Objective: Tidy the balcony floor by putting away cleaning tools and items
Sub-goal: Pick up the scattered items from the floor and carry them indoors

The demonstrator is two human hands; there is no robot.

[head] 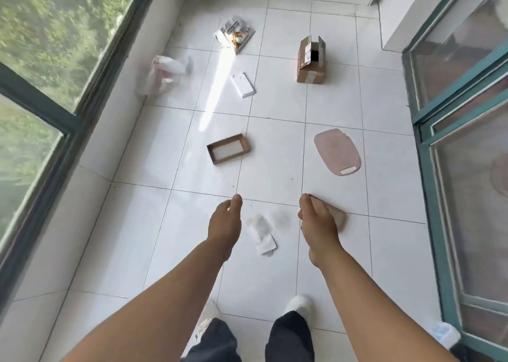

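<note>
Both my arms reach out over the white tiled balcony floor (275, 164). My right hand (317, 223) grips a flat pinkish-brown pad (339, 217), most of it hidden behind the fingers. My left hand (224, 221) hangs with loosely curled fingers and holds nothing. Between the hands, white folded paper packaging (261, 234) lies on the floor. Ahead lie a shallow brown box lid (229, 148) and a pink oval pad (337, 151).
Farther off stand an open cardboard box (311, 60), a flat white box (243, 85), a crumpled plastic bag (165, 74) and a printed wrapper pile (235, 34). A window wall runs along the left, a green-framed sliding door (439, 169) along the right.
</note>
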